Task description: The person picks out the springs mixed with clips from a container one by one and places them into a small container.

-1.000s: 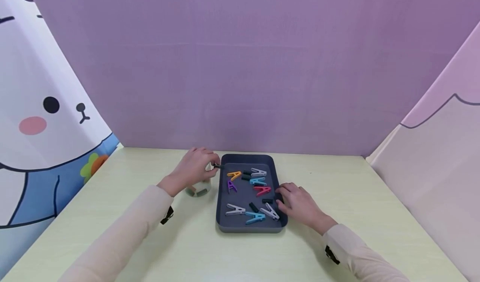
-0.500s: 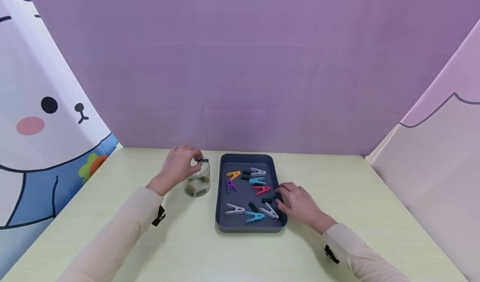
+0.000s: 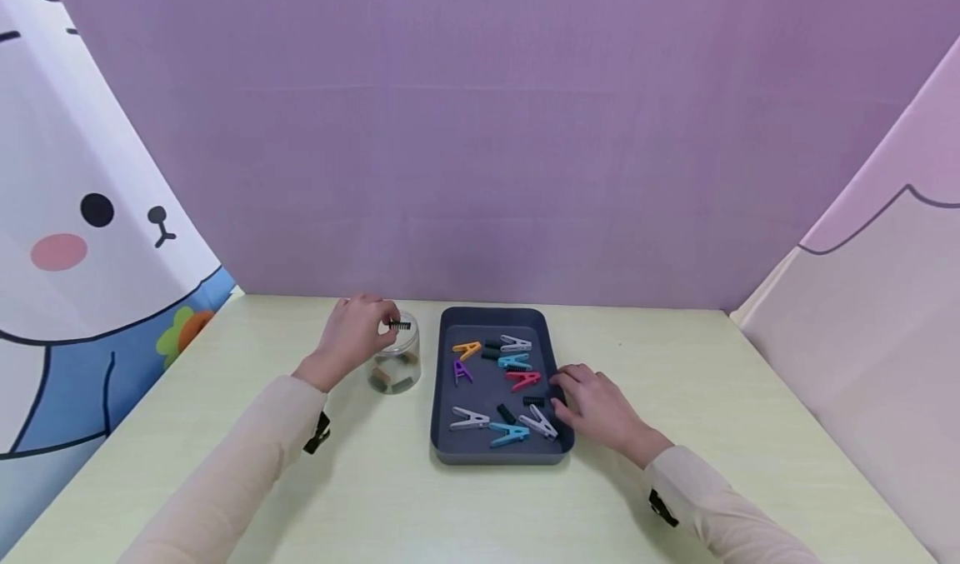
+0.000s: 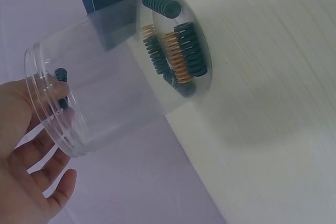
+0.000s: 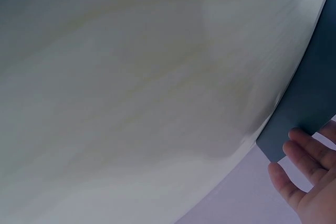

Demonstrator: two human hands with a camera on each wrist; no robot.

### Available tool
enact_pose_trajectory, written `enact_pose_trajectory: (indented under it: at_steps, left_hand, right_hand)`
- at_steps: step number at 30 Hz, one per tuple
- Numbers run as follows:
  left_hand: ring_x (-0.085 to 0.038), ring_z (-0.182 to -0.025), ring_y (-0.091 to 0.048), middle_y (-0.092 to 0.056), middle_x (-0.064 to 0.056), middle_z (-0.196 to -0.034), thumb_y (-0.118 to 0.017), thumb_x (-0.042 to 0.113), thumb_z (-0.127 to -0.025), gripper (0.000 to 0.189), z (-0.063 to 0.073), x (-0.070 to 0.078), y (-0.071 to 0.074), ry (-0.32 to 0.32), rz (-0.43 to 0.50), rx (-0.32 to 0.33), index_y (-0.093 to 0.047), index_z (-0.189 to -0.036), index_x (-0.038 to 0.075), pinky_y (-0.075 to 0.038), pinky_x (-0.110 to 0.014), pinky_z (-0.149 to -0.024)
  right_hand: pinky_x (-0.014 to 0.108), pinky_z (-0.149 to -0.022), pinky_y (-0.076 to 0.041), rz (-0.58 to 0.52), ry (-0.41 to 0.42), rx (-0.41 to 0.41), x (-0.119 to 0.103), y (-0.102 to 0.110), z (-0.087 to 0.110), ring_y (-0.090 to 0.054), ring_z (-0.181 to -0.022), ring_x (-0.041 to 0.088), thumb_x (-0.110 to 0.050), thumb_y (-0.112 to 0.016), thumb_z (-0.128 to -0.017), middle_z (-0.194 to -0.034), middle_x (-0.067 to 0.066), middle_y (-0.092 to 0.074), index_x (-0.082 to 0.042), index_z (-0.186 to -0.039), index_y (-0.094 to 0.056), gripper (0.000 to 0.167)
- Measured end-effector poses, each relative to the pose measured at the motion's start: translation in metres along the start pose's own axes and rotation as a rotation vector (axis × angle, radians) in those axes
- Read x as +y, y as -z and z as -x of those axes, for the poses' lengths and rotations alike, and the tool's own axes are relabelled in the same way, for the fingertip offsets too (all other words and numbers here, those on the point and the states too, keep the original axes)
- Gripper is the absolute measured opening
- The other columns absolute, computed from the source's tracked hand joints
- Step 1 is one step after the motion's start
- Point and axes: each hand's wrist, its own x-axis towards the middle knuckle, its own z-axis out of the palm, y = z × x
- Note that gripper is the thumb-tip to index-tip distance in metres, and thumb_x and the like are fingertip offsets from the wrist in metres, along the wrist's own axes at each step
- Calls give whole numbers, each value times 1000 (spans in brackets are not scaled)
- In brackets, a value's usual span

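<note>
Between thumb and forefinger my left hand (image 3: 351,337) pinches a small black coil spring (image 3: 401,326) at the mouth of a clear jar (image 3: 411,357). The left wrist view shows that spring just inside the threaded rim, the other fingers spread outside. Several dark green springs (image 4: 191,50) and copper-coloured ones (image 4: 176,58) lie on the jar's bottom. A grey tray (image 3: 465,452) stands to the right of the jar. My right hand (image 3: 600,410) rests at the tray's right rim, its loosely bent fingers (image 5: 310,153) against the outer wall.
In the tray lie plastic clothespins, among them an orange one (image 3: 467,350), a purple one (image 3: 462,371), a red one (image 3: 523,380) and a blue one (image 3: 509,435). Several black springs (image 3: 534,401) lie among them. A purple cloth (image 3: 480,172) hangs behind the table.
My left hand has moved left with the black spring, from the tray's left edge to over the jar's mouth, then slightly lower. The right hand has stayed at the tray.
</note>
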Motion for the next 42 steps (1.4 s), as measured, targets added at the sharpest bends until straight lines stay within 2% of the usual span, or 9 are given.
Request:
enact_pose_trajectory:
  at_steps: [11,22,33,42]
  left_hand:
    - [-25,-80,-59,-66,-1,-79,-69,14,-72,13,-2,2,-2,22,-17,-8,-69,-84,12,-44,-43,-68]
    - [-26,-81,-58,-66,-1,-80,-69,15,-73,14,-1,2,-2,47,11,-24,-68,-87,12,-43,-43,-69]
    - [-26,-82,-58,-67,-3,-84,-69,16,-74,17,0,0,-3,32,18,20,-67,-90,13,-42,-43,-71]
    - [-26,-84,-58,-67,-1,-85,-69,18,-74,18,-4,14,3,0,41,65,-67,-91,15,-41,-41,-70]
  right_hand:
    - [42,-86,-48,3,-2,-5,1,-1,1,-53,-106,20,-32,-60,-84,-114,6,-60,-11,-107,-63,32]
    - [42,-86,-47,4,6,-3,0,0,1,-54,-107,21,-32,-62,-83,-114,7,-60,-10,-107,-63,33]
    - [42,-84,-48,5,11,3,0,0,0,-54,-105,21,-31,-62,-83,-113,6,-60,-10,-106,-64,31]
    - [43,-83,-48,18,25,29,2,-2,1,-55,-105,21,-30,-62,-83,-112,7,-61,-9,-105,-64,31]
